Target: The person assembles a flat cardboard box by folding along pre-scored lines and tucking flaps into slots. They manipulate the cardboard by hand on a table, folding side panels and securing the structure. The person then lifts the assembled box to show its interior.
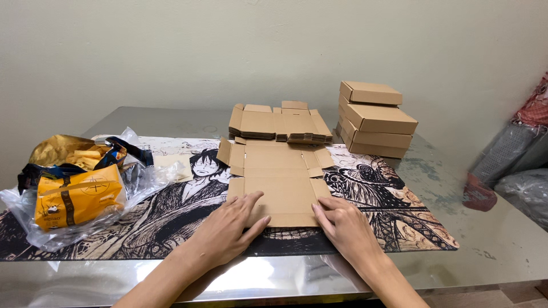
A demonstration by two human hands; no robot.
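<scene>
A flat, unfolded brown cardboard box blank (278, 174) lies on a black-and-white illustrated desk mat (171, 211). My left hand (231, 227) rests on the blank's near left corner, fingers spread over the edge. My right hand (342, 225) presses on the near right corner with fingers together. Both hands lie flat on the cardboard; neither grips it. Behind the blank sits a stack of more flat blanks (279, 122). Three folded brown boxes (377, 118) are stacked at the back right.
A clear plastic bag with an orange snack packet (77, 197) and an open gold-lined pouch (68, 151) lies on the left of the mat. The glossy metal table (491, 239) meets a pale wall behind. Grey and red bundles (514, 165) sit off the right edge.
</scene>
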